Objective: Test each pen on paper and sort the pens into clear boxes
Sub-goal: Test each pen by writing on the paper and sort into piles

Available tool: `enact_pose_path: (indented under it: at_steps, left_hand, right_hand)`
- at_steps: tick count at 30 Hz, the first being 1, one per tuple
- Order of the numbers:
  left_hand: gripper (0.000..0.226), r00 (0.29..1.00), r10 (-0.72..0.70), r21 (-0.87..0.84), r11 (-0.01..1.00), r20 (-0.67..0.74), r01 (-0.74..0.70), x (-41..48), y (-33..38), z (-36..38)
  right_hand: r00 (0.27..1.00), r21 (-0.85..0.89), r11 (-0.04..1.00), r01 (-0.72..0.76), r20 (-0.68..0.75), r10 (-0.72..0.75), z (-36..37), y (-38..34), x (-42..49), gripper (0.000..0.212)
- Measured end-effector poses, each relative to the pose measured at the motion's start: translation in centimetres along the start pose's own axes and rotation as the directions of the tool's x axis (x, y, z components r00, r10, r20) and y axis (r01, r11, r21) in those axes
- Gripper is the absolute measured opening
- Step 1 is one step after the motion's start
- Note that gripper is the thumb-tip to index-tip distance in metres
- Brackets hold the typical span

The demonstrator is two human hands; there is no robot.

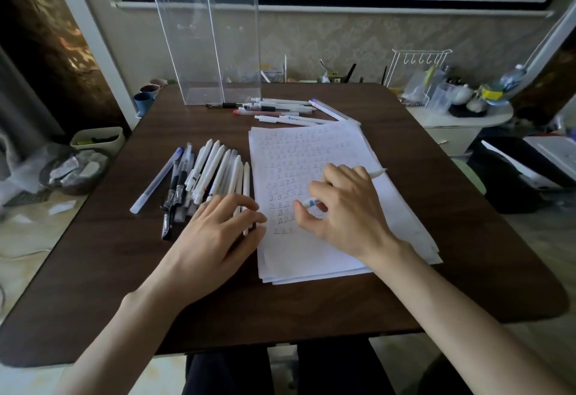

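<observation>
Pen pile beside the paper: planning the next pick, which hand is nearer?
Left. The left hand rests on the pile's near end; the right hand holds a pen over the paper, apart from it.

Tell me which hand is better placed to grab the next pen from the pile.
Left. The left hand rests on the pile beside the paper, fingers on the pens. The right hand is busy, pinching a pen over the paper.
</observation>
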State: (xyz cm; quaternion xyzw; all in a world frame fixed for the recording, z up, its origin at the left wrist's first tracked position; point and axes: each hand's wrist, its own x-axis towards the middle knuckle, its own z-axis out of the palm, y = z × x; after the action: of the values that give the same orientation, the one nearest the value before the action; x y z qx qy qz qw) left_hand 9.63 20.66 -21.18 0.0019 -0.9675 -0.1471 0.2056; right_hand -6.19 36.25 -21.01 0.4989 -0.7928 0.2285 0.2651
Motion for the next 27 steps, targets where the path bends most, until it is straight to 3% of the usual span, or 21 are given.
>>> enact_pose_path:
  at_steps: [3, 6, 8, 11, 12, 14, 15, 16, 19, 27]
  left_hand:
    - [0.034, 0.999, 0.028, -0.012, 1.0, 0.025, -0.027, -0.6, 1.2, -0.1]
    - [0.031, 0.987, 0.132, -0.032, 0.991, 0.088, -0.13, -1.7, 3.0, 0.4]
    - [0.029, 0.975, 0.187, -0.024, 0.982, 0.12, -0.186, -2.2, 3.5, 0.8]
    - [0.029, 0.971, 0.185, -0.043, 0.983, 0.153, -0.18, -2.4, 3.4, 1.0]
    - [0.03, 0.97, 0.176, -0.056, 0.984, 0.165, -0.169, -2.4, 3.4, 0.9]
    - [0.032, 0.968, 0.16, -0.063, 0.987, 0.192, -0.151, -2.5, 3.4, 1.0]
    - [0.034, 0.968, 0.151, -0.055, 0.988, 0.202, -0.143, -2.5, 3.5, 1.0]
    - [0.036, 0.968, 0.139, -0.044, 0.99, 0.21, -0.133, -2.5, 3.5, 1.0]
    - [0.04, 0.968, 0.108, -0.004, 0.994, 0.227, -0.11, -2.4, 3.5, 1.1]
    - [0.042, 0.966, 0.085, 0.006, 0.996, 0.244, -0.089, -2.4, 3.5, 1.0]
  right_hand:
    - [0.998, 0.048, 0.998, 0.027, 0.056, -0.03, -0.3, 0.2, 0.1, 0.046]
    - [0.997, 0.173, 0.985, -0.025, -0.063, 0.037, -0.3, 0.3, 0.1, 0.031]
    - [0.978, 0.247, 0.966, -0.079, -0.167, 0.123, -0.6, 0.2, 0.4, 0.036]
    - [0.958, 0.337, 0.93, -0.146, -0.185, 0.218, -1.1, 0.0, 0.2, 0.049]
    - [0.949, 0.435, 0.873, -0.22, -0.112, 0.295, -1.3, -0.1, 0.1, 0.054]
    - [0.866, 0.678, 0.574, -0.459, 0.198, 0.459, -1.6, -0.7, 0.0, 0.059]
    - [0.824, 0.72, 0.443, -0.534, 0.326, 0.463, -1.7, -0.8, 0.0, 0.055]
    - [0.814, 0.715, 0.415, -0.563, 0.391, 0.43, -1.6, -0.8, 0.1, 0.046]
    - [0.825, 0.698, 0.445, -0.561, 0.426, 0.372, -1.3, -1.0, 0.2, 0.024]
    - [0.817, 0.613, 0.541, -0.576, 0.4, 0.416, -0.3, -1.3, -0.4, 0.036]
